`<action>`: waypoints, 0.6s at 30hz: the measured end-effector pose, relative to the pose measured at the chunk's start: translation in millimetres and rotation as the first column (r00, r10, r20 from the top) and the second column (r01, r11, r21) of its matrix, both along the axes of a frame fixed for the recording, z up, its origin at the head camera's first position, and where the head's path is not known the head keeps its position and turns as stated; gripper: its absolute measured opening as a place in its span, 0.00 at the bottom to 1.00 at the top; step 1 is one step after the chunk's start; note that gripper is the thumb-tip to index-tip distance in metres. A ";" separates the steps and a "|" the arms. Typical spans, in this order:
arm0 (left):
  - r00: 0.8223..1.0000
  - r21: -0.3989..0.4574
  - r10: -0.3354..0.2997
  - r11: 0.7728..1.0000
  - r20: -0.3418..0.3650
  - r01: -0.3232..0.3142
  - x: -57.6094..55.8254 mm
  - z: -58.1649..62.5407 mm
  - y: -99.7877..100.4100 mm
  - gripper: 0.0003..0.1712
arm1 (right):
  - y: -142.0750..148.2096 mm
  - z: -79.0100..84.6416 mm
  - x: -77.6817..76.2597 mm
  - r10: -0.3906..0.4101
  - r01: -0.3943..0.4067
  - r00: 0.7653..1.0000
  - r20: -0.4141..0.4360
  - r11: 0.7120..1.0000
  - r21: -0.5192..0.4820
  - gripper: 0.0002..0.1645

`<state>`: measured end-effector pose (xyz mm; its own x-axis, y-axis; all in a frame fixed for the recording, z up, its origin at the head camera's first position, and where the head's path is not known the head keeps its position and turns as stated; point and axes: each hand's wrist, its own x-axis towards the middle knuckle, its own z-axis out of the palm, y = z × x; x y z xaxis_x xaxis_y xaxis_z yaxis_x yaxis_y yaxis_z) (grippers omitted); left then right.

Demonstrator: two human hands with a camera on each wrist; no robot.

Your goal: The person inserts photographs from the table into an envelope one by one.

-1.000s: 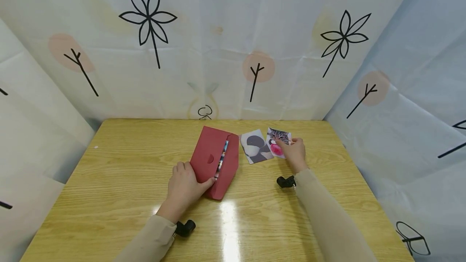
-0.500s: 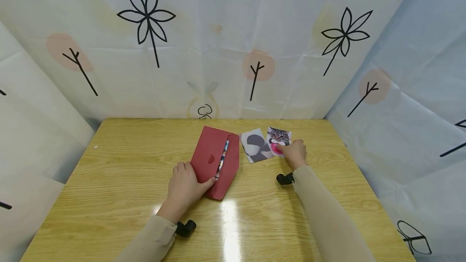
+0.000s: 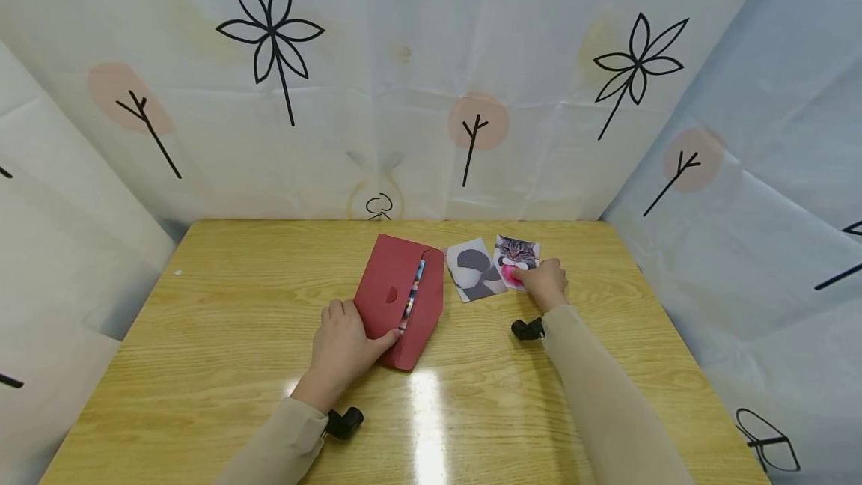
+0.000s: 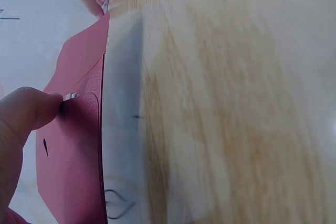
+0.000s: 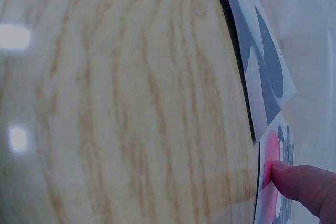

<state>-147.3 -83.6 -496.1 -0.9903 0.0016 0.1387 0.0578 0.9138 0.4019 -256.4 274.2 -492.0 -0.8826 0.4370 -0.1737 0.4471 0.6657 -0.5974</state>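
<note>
A red paper envelope (image 3: 380, 272) lies slanted on the table, its slit showing the edges of colourful cards (image 3: 412, 296). My left hand (image 3: 343, 343) grips its lower left side, the thumb (image 4: 32, 107) on top at the slit and the other fingers mostly hidden. Right of the envelope is a grey-and-white card (image 3: 471, 272). Beside that lies a card with a cat and a pink patch (image 3: 517, 250). My right hand (image 3: 547, 283) pinches this cat card at its lower right, thumb (image 5: 302, 179) on the pink part.
A wooden table (image 3: 222, 343) spans the front, with a white patterned cloth (image 3: 377, 96) hanging behind it. A tiny white speck (image 3: 178, 272) sits near the left edge. Black wrist cameras (image 3: 345, 423) stick out beside both sleeves.
My right hand has shifted slightly down on the cat card, uncovering more of the cat's face, and then stays still. The left hand and envelope hardly move.
</note>
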 end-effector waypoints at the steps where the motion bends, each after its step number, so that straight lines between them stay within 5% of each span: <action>1: 1.000 0.001 0.000 1.000 -0.005 0.000 0.2 0.2 0.0 0.53 | 0.2 -0.1 -0.5 -0.001 0.001 1.000 0.006 1.000 0.001 0.54; 18: 1.000 0.005 0.006 1.000 0.008 -0.006 2.6 0.6 -2.5 0.55 | 3.3 -2.2 5.0 -0.015 0.012 1.000 -0.026 0.996 -0.093 0.47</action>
